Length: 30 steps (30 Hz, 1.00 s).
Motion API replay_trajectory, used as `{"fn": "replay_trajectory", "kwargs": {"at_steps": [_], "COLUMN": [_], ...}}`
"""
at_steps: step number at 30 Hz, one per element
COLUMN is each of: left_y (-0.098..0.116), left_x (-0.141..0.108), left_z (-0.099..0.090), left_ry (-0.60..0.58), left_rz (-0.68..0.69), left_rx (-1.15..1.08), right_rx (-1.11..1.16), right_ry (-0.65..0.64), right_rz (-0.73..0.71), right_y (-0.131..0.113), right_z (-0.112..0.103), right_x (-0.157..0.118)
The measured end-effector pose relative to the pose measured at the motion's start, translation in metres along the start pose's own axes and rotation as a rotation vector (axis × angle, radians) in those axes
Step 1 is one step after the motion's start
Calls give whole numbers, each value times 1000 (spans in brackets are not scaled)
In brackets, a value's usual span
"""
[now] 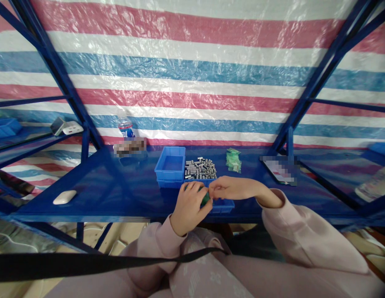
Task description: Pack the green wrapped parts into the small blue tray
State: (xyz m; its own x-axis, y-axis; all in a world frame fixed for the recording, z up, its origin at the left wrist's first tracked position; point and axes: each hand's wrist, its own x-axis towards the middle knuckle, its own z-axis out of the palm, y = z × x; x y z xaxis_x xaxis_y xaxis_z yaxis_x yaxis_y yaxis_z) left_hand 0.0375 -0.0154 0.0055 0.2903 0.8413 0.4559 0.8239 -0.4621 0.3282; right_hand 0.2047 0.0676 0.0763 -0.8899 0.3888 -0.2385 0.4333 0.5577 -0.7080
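Observation:
My left hand is closed round a small green object, mostly hidden by the fingers, so its kind does not show. Against it, my right hand has its fingertips pinched together at the object's right edge; what they hold is too small to make out. Beyond the hands lies a pile of short metal cylinders. To its left stands a stack of blue plastic bins, the top one showing its bare floor. Another shallow blue bin sits partly under my hands.
Small green plastic packets lie right of the cylinders. A phone-like slab rests farther right. At the left are a bottle and a white mouse-shaped case on the blue table. Blue metal posts flank the table.

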Motion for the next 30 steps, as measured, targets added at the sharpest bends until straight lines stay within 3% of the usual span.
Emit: {"fn": "replay_trajectory", "kwargs": {"at_steps": [3, 5, 8, 11, 15, 19, 30], "left_y": [0, 0, 0, 0, -1, -2, -2], "left_x": [0, 0, 0, 0, 0, 0, -1], "left_z": [0, -1, -2, -2, -1, 1, 1], "left_ry": [-11, -16, -22, -16, -8, -3, -6], "left_rz": [4, 0, -3, -2, 6, 4, -13], "left_rx": [-2, -10, -22, -23, -22, -27, -38], "right_rx": [10, -70, -354, -446, -502, -521, -569], "right_ry": [63, 178, 460, 592, 602, 548, 575], "right_rz": [-22, 21, 252, 391, 519, 577, 626], "right_y": [6, 17, 44, 79, 119, 141, 147], "right_z": [-17, -33, -57, -72, -74, -68, -69], "right_x": [-3, -4, -1, 2, 5, 4, 4]}}
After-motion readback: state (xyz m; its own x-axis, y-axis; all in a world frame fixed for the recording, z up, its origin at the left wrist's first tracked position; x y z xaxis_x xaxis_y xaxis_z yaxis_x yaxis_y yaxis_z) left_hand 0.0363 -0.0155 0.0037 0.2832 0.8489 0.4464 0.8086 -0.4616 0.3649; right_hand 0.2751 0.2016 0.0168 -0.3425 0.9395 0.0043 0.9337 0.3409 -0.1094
